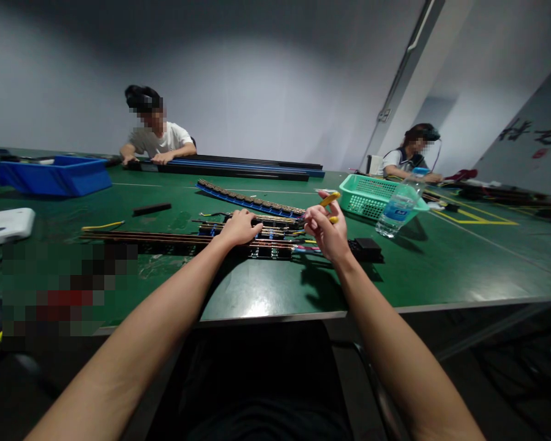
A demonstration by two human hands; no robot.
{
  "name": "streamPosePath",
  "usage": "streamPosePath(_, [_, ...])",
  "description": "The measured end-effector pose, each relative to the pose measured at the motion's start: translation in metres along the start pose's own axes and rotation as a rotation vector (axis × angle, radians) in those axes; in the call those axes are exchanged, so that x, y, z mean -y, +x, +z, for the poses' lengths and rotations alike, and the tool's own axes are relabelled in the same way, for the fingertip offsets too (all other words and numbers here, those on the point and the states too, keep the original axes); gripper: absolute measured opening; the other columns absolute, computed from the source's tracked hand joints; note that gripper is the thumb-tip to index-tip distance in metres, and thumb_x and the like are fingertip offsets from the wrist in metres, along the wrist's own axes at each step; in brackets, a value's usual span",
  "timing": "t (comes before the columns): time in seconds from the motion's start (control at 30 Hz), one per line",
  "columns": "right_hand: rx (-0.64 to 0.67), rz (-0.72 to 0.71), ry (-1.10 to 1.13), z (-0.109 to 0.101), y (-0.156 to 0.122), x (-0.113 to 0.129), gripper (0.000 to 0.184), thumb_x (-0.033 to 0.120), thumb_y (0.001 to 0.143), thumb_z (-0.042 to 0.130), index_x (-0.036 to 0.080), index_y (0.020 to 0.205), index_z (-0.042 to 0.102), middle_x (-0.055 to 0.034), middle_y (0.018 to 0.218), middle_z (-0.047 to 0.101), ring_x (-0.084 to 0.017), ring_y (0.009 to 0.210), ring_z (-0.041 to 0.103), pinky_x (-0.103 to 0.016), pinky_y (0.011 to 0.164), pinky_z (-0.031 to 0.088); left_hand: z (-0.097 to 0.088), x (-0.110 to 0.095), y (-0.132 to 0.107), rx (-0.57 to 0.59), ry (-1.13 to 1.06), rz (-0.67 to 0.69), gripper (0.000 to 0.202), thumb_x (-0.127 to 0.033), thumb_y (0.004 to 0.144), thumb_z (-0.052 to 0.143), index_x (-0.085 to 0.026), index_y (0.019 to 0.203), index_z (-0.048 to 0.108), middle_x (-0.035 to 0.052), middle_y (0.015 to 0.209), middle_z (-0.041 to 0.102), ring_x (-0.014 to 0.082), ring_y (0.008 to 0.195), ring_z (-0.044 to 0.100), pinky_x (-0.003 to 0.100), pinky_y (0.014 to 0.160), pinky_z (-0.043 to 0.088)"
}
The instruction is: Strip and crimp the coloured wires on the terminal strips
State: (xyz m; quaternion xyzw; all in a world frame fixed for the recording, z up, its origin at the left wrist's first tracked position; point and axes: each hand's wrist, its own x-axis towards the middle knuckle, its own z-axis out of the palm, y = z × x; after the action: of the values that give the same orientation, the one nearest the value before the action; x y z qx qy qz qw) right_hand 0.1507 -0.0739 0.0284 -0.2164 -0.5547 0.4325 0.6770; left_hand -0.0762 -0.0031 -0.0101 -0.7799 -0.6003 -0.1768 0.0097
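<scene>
On the green table lies a rail assembly of long coppery metal strips with blue and black supports, coloured wires and a black block at its right end. My left hand rests over the assembly's middle, its fingers curled over the far side and the thumb along the top. Above the wired right end, my right hand is closed around pliers with two yellow handles, spread apart. The plier jaws are too small and blurred to make out. Just beyond lies a second, blue-backed rail strip, slanting.
A green basket and a water bottle stand to the right. Leftward are a blue bin, a white device and a short dark bar. Across the table one person handles long dark rails; another sits far right.
</scene>
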Motion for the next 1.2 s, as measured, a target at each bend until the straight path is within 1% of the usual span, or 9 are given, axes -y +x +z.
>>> streamPosePath(0.17, [-0.026,0.049,0.080,0.001,-0.003,-0.003,0.052,0.032,0.073,0.068,0.028,0.121,0.048,0.0097,0.063,0.056,-0.008,0.048,0.033,-0.018,0.043,0.029,0.001,0.000,0.000,-0.009,0.008,-0.010,0.051,-0.052,0.094,0.044,-0.019,0.127,0.067,0.0136,0.130,0.060,0.0317,0.126,0.050,0.044,0.108,0.042])
streamPosePath(0.37, [0.067,0.083,0.006,0.001,-0.003,-0.016,0.051,0.035,0.074,0.071,0.027,0.118,0.046,0.0098,0.063,0.058,-0.008,0.047,0.035,-0.018,0.043,0.028,0.000,-0.001,-0.001,-0.004,0.012,-0.004,0.055,-0.052,0.094,0.044,-0.017,0.131,0.065,0.0151,0.132,0.059,0.0324,0.127,0.050,0.043,0.109,0.041])
streamPosePath(0.57, [0.329,0.064,-0.401,0.002,-0.017,-0.016,0.037,0.040,0.083,0.064,0.021,0.114,0.061,0.0096,0.055,0.047,-0.009,0.046,0.040,-0.022,0.048,0.032,-0.001,-0.002,-0.002,-0.006,0.029,-0.011,0.053,-0.052,0.095,0.043,-0.018,0.129,0.066,0.0137,0.131,0.060,0.0319,0.126,0.050,0.043,0.108,0.042])
streamPosePath(0.7, [0.561,-0.059,-0.735,0.007,-0.028,-0.020,0.033,0.030,0.078,0.062,0.020,0.108,0.070,0.0075,0.057,0.053,-0.008,0.049,0.044,-0.023,0.054,0.036,-0.001,-0.002,-0.003,-0.018,0.022,-0.011,0.050,-0.052,0.094,0.045,-0.020,0.126,0.066,0.0129,0.130,0.060,0.0319,0.125,0.050,0.044,0.107,0.043])
streamPosePath(0.77, [0.605,-0.107,-0.818,0.009,-0.032,-0.023,0.034,0.029,0.079,0.060,0.021,0.111,0.070,0.0062,0.058,0.056,-0.009,0.051,0.046,-0.024,0.057,0.038,-0.001,-0.002,-0.003,-0.016,0.021,-0.009,0.050,-0.052,0.094,0.045,-0.019,0.126,0.066,0.0137,0.130,0.060,0.0323,0.124,0.051,0.044,0.107,0.043])
streamPosePath(0.83, [0.545,-0.145,-0.851,0.010,-0.035,-0.024,0.035,0.029,0.082,0.057,0.021,0.114,0.068,0.0047,0.062,0.060,-0.010,0.053,0.048,-0.024,0.060,0.039,-0.002,-0.002,-0.003,-0.006,0.022,-0.008,0.053,-0.052,0.095,0.044,-0.017,0.128,0.065,0.0149,0.131,0.059,0.0327,0.126,0.050,0.043,0.107,0.043])
streamPosePath(0.93, [0.321,-0.162,-0.780,0.012,-0.033,-0.022,0.030,0.032,0.086,0.056,0.020,0.112,0.064,0.0042,0.065,0.060,-0.010,0.052,0.048,-0.024,0.057,0.039,-0.003,-0.003,-0.003,0.005,0.021,-0.010,0.056,-0.052,0.095,0.043,-0.015,0.132,0.063,0.0162,0.132,0.058,0.0332,0.128,0.049,0.043,0.109,0.041])
streamPosePath(1.07, [-0.167,-0.077,-0.422,0.011,-0.018,-0.022,0.028,0.047,0.090,0.052,0.022,0.103,0.055,0.0057,0.059,0.059,-0.011,0.048,0.051,-0.022,0.048,0.037,-0.004,-0.003,-0.003,0.007,0.024,-0.010,0.055,-0.050,0.095,0.043,-0.015,0.132,0.064,0.0163,0.132,0.059,0.0333,0.129,0.049,0.044,0.108,0.042])
streamPosePath(1.2, [-0.554,0.058,-0.015,-0.005,0.001,-0.018,0.036,0.055,0.085,0.049,0.022,0.098,0.050,0.0064,0.055,0.061,-0.010,0.039,0.048,-0.019,0.036,0.022,-0.005,-0.003,-0.003,0.021,0.037,-0.005,0.056,-0.051,0.096,0.042,-0.015,0.133,0.063,0.0160,0.134,0.058,0.0323,0.130,0.049,0.042,0.109,0.041])
